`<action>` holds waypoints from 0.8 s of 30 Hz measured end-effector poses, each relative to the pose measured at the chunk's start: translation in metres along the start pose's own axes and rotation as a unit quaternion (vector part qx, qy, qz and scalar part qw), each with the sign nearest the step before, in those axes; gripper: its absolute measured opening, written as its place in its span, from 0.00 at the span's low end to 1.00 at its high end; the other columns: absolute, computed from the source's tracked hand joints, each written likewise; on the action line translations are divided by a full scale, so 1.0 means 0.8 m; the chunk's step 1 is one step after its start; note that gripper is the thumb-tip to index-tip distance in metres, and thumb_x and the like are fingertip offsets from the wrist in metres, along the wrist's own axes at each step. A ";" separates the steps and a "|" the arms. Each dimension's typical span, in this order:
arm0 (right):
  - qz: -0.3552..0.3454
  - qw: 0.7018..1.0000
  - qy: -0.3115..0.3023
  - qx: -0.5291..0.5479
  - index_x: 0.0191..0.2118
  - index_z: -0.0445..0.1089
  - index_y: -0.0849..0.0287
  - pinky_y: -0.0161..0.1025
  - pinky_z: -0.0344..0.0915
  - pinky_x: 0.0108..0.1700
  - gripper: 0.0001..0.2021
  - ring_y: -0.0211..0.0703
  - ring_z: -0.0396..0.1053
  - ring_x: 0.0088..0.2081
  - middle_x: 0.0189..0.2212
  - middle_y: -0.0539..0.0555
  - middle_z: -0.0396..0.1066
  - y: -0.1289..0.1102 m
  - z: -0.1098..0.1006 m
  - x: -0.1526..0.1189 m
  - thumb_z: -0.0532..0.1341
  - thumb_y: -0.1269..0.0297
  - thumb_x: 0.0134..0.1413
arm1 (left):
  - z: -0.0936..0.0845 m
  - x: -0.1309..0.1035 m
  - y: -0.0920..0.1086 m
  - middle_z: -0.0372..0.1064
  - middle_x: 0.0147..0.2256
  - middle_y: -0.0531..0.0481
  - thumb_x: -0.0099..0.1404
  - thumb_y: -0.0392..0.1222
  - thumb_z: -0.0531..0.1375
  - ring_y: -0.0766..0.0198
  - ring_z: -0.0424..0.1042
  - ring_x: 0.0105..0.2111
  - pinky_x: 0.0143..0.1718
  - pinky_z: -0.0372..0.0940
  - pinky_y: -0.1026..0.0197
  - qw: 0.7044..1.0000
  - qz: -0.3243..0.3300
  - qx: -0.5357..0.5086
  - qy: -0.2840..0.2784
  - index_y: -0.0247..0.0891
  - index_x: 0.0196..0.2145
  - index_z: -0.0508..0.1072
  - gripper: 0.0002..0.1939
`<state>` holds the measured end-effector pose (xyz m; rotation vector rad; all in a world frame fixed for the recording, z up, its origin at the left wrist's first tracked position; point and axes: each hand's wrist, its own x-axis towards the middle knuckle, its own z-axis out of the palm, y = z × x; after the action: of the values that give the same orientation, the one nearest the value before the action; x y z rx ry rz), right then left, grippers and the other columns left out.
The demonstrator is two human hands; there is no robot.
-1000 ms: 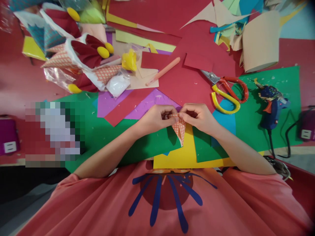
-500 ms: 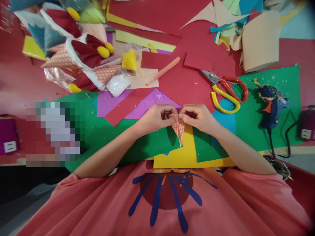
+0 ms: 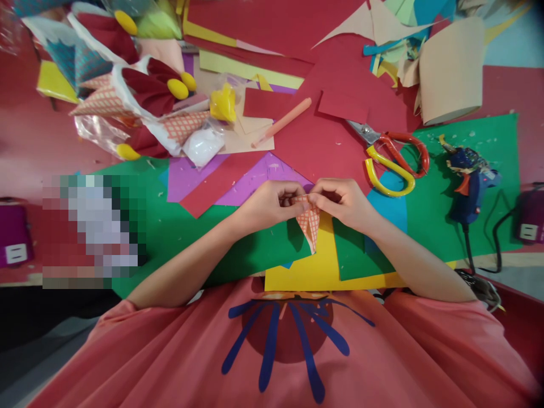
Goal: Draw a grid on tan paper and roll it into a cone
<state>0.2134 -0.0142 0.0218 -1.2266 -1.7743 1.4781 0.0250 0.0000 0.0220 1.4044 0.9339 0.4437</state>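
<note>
Between my two hands is a small folded piece of orange-and-white checked fabric (image 3: 309, 222), its narrow tip pointing down toward me. My left hand (image 3: 283, 199) pinches its upper left edge between thumb and fingers. Thumb and fingers of my right hand (image 3: 338, 198) pinch the upper right edge, close beside the left. The fingertips behind the fabric are partly hidden. Under the hands lie green paper (image 3: 250, 241) and yellow paper (image 3: 306, 275). Scissors (image 3: 393, 158) with red and yellow handles rest beyond my right hand.
A blue glue gun (image 3: 470, 192) with a black cord lies at the right, near a beige paper cylinder (image 3: 450, 73). Several checked cones with white trim (image 3: 148, 127) are heaped at the upper left. A peach-coloured stick (image 3: 283, 123) lies on red paper (image 3: 323, 141).
The checked fabric has turned very slightly between my fingers, and its front fold looks a little wider. Both hands keep their pinch in nearly the same place.
</note>
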 end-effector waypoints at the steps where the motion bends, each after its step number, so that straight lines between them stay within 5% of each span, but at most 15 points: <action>1: -0.001 1.000 -0.001 -0.002 0.27 0.67 0.62 0.33 0.51 0.27 0.12 0.32 0.56 0.25 0.22 0.47 0.62 0.000 0.000 0.000 0.57 0.60 0.58 | 0.000 0.000 0.000 0.56 0.20 0.57 0.57 0.43 0.59 0.74 0.55 0.21 0.21 0.52 0.69 1.000 -0.001 0.002 0.000 0.35 0.23 0.66 0.10; 24: 0.011 1.000 0.003 0.026 0.27 0.66 0.62 0.32 0.52 0.27 0.11 0.31 0.56 0.25 0.22 0.47 0.62 -0.003 0.001 0.001 0.56 0.62 0.58 | 0.000 0.000 0.001 0.56 0.19 0.58 0.57 0.41 0.57 0.74 0.57 0.20 0.19 0.54 0.71 1.000 0.004 0.009 -0.002 0.36 0.22 0.63 0.10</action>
<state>0.2117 -0.0141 0.0234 -1.2271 -1.7140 1.5217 0.0253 0.0003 0.0224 1.4251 0.9315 0.4385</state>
